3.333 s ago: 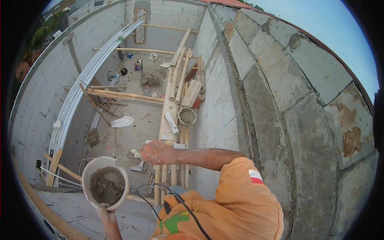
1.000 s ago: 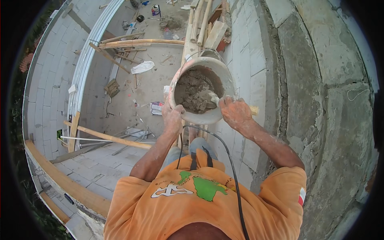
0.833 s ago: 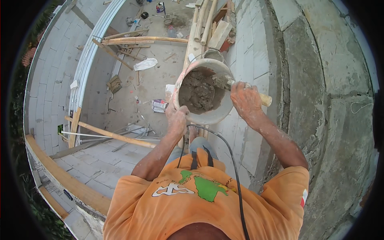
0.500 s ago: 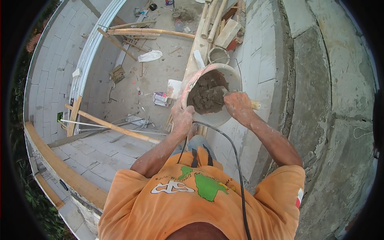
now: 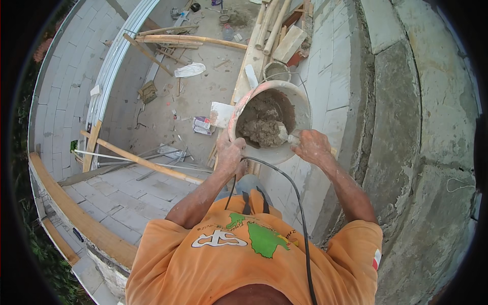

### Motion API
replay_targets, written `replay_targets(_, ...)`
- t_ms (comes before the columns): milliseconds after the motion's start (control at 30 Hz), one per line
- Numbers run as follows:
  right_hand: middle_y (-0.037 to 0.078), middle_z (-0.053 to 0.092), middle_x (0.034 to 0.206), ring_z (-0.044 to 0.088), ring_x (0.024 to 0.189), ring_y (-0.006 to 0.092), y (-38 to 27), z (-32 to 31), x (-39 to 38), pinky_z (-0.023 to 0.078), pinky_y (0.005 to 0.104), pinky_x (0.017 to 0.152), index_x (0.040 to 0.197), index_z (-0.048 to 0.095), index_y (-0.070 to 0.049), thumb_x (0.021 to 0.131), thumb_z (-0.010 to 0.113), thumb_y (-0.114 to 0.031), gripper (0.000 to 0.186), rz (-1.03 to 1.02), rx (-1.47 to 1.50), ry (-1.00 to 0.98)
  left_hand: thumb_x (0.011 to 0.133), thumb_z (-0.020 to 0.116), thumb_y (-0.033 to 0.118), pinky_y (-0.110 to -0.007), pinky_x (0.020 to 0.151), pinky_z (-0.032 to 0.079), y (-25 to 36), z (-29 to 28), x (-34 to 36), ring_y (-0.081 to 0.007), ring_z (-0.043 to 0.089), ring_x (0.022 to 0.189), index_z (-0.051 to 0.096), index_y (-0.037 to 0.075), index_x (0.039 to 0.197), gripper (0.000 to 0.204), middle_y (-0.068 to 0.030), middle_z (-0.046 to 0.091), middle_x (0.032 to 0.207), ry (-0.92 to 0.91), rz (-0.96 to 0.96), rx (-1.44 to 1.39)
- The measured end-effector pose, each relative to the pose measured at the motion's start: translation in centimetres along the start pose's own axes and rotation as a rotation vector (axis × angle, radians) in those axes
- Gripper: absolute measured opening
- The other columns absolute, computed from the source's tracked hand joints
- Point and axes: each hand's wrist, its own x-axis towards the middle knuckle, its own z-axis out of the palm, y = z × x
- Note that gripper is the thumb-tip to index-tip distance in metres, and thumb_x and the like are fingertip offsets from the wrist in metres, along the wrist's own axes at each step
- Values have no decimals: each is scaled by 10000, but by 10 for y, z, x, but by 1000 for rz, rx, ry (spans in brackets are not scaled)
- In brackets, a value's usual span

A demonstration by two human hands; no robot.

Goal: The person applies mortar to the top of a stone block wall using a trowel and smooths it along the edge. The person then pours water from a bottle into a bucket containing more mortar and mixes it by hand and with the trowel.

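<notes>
A pale bucket with a pinkish left side tilts in front of me, grey wet mortar inside it. My left hand is closed on its near left rim. In my right hand, at the bucket's right edge, is a trowel, gripped by its handle. A heaped lump of mortar covers most of the trowel's blade within the bucket's mouth. The handle's pale end shows just past my fist. A thin wire bail arches over the bucket's far right side.
A block wall with rough mortar joints runs along my right. Beyond the bucket are a smaller bucket, a pale block and bamboo poles on planks. A black cable loops before me. Lower left lies a debris-strewn floor.
My right hand has shifted slightly right and down, and the trowel now carries a raised lump of mortar. The bucket's mouth shows a little differently; my left hand keeps its grip.
</notes>
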Motion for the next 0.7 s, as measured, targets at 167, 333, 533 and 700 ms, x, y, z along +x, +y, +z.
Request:
replay_targets(167, 121, 640, 858, 672, 787, 291, -10, -1, 2, 523, 444, 685, 1045, 643, -23, 801, 682, -166, 286, -109, -416, 384, 706, 551, -50, -273, 698, 477, 3, 9, 9, -157, 582, 838, 558, -58, 1256, 551, -101, 612, 1003, 27, 83, -240)
replay_targets(333, 78, 612, 888, 616, 818, 220, -7, 19, 7, 464, 384, 669, 1052, 640, -25, 822, 648, -173, 273, -282, -663, 586, 704, 524, -74, -287, 715, 473, 3, 13, 19, -160, 571, 858, 540, -43, 1292, 590, -95, 601, 1033, 17, 113, -232)
replay_targets(533, 88, 615, 900, 620, 823, 232, -9, 6, 21, 464, 390, 669, 1073, 662, 0, 819, 641, -165, 304, -158, -671, 633, 707, 523, -74, -300, 695, 464, 7, 9, 21, -154, 553, 815, 547, -31, 1284, 580, -74, 580, 993, -21, 92, -137)
replay_targets(700, 93, 620, 865, 617, 836, 224, -22, 39, 23, 449, 382, 681, 995, 685, 26, 809, 643, -168, 272, -237, -768, 479, 701, 533, -69, -293, 691, 458, 23, 5, 13, -147, 537, 800, 565, -34, 1261, 562, -70, 574, 982, -42, 101, -128)
